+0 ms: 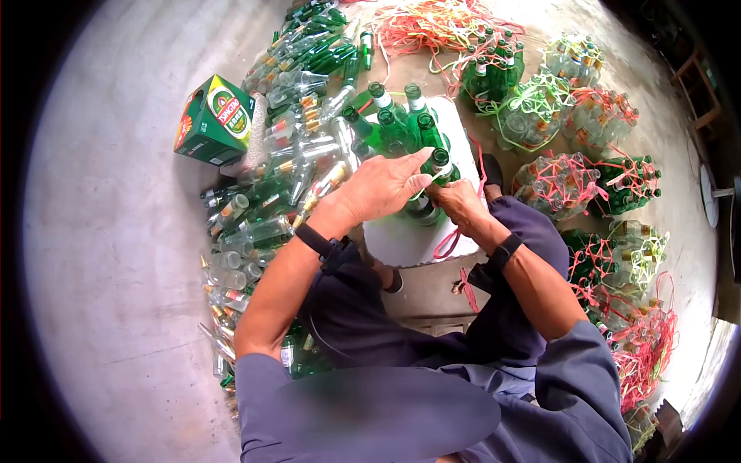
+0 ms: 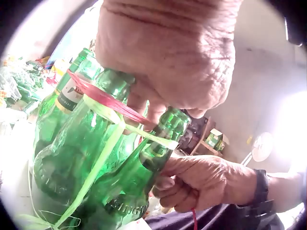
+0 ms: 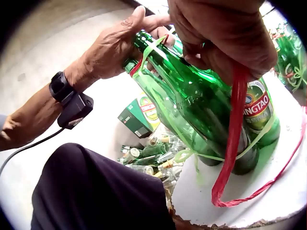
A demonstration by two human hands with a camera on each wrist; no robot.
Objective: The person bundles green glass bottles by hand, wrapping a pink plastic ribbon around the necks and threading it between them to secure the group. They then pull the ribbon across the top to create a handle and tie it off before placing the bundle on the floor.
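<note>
Ragged-edged white board (image 1: 394, 241) leaves margin beside green bottles (image 1: 395, 131); right fingers (image 2: 173, 199) clamp red ribbon (image 3: 236, 124); left fingers (image 1: 409, 163): can't tell.

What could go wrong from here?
The red ribbon hangs in a slack bend below the right hand and might snag. A hard pull could tilt the green bottles standing on the white slab. Any that topples might strike the loose bottles lying nearby and break.

hands (image 1: 378, 189) (image 1: 463, 207): 2 | wristbands (image 1: 313, 239): 2 | board (image 1: 394, 245): 1 | board bottles (image 1: 392, 137): 6+ | floor bottles (image 1: 266, 230): dozens
</note>
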